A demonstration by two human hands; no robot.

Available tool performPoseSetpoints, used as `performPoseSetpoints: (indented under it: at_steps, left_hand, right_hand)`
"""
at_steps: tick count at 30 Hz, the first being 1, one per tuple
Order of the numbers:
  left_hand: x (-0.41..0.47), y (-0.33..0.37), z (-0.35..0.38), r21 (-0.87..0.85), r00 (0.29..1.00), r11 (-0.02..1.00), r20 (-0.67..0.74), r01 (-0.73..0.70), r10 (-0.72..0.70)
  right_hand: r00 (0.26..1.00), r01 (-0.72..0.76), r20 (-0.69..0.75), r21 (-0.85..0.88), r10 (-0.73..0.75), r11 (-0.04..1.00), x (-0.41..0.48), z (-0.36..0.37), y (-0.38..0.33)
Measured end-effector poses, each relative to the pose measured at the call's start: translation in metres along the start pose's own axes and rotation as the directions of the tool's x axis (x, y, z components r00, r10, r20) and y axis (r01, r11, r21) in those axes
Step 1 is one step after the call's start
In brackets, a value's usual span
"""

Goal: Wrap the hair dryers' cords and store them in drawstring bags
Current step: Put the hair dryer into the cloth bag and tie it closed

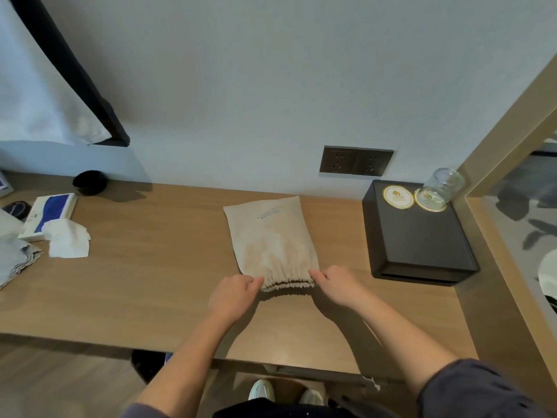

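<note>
A beige drawstring bag (269,236) lies on the wooden desk (156,267), bulging in the middle, its gathered mouth toward me. My left hand (233,295) pinches the left end of the gathered mouth. My right hand (337,285) pinches the right end. The mouth is drawn nearly closed between the two hands. No hair dryer or cord shows outside the bag; what is inside is hidden.
A black tray (422,245) stands at the right with two round coasters and an upturned glass (443,187). A wall socket (355,160) sits behind the bag. At the left are a tissue box (51,214), loose tissues (67,241) and a black bowl (89,182).
</note>
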State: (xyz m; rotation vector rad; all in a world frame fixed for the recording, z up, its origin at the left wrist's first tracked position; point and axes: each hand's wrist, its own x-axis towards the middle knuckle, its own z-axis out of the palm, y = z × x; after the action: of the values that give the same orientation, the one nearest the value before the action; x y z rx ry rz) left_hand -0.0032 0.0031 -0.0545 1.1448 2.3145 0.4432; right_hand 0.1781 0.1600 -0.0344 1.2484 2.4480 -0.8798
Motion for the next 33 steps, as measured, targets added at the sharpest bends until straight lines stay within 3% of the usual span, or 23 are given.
performPoseSetpoints:
  at_steps: [7, 15, 22, 27, 30, 33]
  left_hand:
    - [0.0, -0.015, -0.015, -0.285, 0.952, 0.941, -0.187, 0.183, -0.241]
    - [-0.007, -0.038, -0.017, -0.332, 0.931, 0.926, -0.248, 0.178, -0.268]
    - [0.001, -0.035, -0.006, -0.226, 0.967, 0.964, -0.175, 0.144, -0.186]
    - [-0.001, -0.028, 0.001, -0.058, 0.978, 0.976, 0.015, 0.21, -0.21]
    - [-0.004, -0.015, 0.006, 0.077, 0.994, 0.995, 0.08, 0.069, -0.075]
    - [-0.008, 0.004, 0.011, 0.122, 0.996, 0.993, 0.087, -0.003, -0.008]
  right_hand:
    - [0.98, 0.026, -0.193, 0.389, 0.054, 0.921, 0.011, -0.003, 0.012]
    - [0.964, 0.028, -0.259, 0.301, 0.053, 0.953, 0.013, 0.001, 0.033]
    - [0.995, 0.011, -0.103, 0.216, 0.011, 0.976, 0.016, -0.002, 0.04]
    - [0.995, -0.008, 0.102, 0.221, -0.015, 0.975, 0.009, 0.005, 0.041]
    - [0.97, -0.036, 0.242, 0.249, -0.026, 0.968, 0.002, 0.009, 0.033]
    - [0.959, -0.035, 0.278, 0.297, -0.052, 0.954, 0.0, 0.014, 0.021]
